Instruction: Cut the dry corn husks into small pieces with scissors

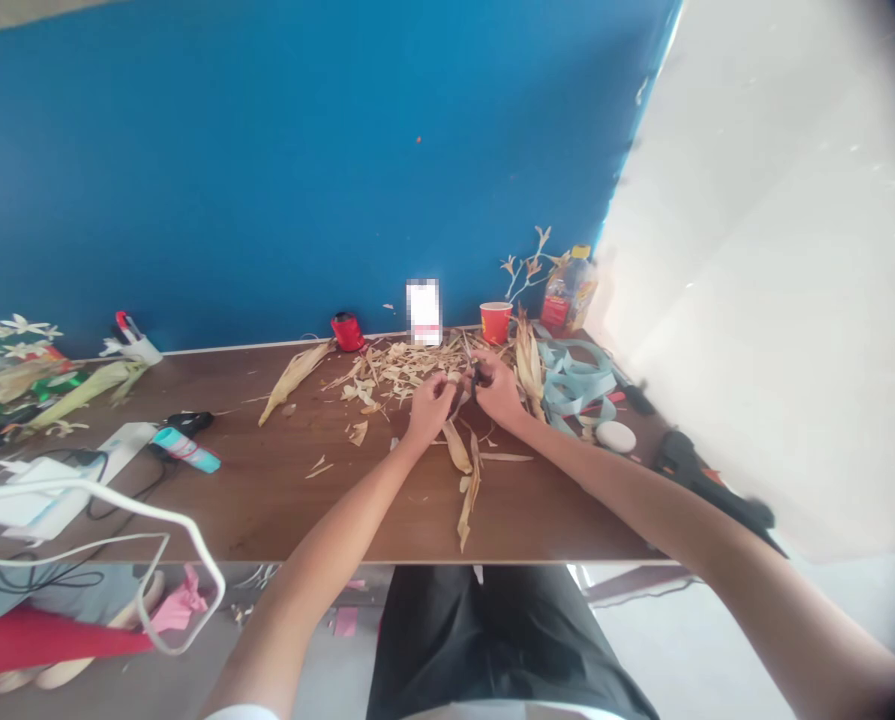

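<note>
My left hand (432,405) pinches a small piece of dry corn husk (454,385) between thumb and fingers. Close beside it on the right, my right hand (498,390) is closed around a pair of scissors (477,374), whose blades point up and away from me. Loose husk strips (458,450) lie on the table just below both hands. Past the hands spreads a heap of cut husk scraps (394,372). A bundle of longer dried husks (528,370) stands right of my right hand. The exact contact between blades and husk is too small to make out.
Right of the hands are blue-green ribbon (578,382), a white round object (616,436) and a black glue gun (706,480). A red cup (496,322) and plastic bottle (569,295) stand behind. Left are a power strip (106,465), cables and a blue tube (187,450).
</note>
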`<state>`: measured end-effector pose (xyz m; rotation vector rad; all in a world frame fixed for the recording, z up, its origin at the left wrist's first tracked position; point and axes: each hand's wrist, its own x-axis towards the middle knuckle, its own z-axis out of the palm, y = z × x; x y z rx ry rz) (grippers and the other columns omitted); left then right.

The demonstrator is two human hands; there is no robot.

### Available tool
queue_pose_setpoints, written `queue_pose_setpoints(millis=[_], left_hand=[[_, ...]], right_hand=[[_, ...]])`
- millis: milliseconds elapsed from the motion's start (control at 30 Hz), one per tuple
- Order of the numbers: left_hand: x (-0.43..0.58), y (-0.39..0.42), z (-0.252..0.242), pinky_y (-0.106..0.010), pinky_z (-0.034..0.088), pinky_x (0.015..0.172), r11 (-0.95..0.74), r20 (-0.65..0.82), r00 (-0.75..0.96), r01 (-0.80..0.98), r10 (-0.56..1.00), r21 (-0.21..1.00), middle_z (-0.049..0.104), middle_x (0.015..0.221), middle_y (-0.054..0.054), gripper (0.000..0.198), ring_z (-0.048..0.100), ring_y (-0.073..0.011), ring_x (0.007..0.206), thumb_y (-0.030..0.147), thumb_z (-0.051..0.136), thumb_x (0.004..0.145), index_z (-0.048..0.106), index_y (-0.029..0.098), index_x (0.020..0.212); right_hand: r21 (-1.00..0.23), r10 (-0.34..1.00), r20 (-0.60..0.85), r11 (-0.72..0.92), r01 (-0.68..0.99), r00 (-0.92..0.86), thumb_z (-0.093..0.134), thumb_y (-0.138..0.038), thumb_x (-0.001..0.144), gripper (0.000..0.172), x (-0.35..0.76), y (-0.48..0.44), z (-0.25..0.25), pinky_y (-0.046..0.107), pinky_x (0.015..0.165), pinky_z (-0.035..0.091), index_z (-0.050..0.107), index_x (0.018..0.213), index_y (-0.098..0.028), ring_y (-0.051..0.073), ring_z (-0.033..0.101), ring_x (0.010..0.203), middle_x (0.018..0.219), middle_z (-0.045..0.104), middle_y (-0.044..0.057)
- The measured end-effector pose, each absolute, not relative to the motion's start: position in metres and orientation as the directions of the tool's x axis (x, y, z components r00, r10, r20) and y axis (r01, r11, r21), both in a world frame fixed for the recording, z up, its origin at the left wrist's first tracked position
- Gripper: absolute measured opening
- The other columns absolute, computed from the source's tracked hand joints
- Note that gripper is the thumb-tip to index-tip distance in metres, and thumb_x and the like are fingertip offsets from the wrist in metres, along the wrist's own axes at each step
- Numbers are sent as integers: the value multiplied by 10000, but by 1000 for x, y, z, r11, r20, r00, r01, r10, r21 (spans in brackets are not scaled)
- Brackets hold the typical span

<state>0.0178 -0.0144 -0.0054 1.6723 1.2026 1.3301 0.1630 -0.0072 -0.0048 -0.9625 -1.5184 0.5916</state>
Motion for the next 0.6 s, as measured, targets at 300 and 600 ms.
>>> queue_pose_setpoints(millis=[300, 600], left_hand=[[17, -13, -5, -227, 419, 486, -334, 336, 34, 236, 941, 913, 592, 677, -16, 293, 510, -108, 501, 435, 548, 819, 626, 169, 916], [17, -10, -11, -238, 412, 528, -335, 311, 125, 306, 942, 891, 623, 626, -15, 195, 535, -121, 522, 302, 527, 799, 638, 164, 717]], right_hand=[[-856, 861, 508, 504, 120, 10, 621, -228, 712, 476, 164, 1, -13, 289, 654, 492, 524, 1178, -212, 164, 606, 692, 724, 631, -11], [-864, 862, 502, 496, 83, 72, 631, -223, 690, 483, 165, 5, -15, 309, 674, 514, 524, 1162, -228, 165, 609, 715, 758, 628, -7]])
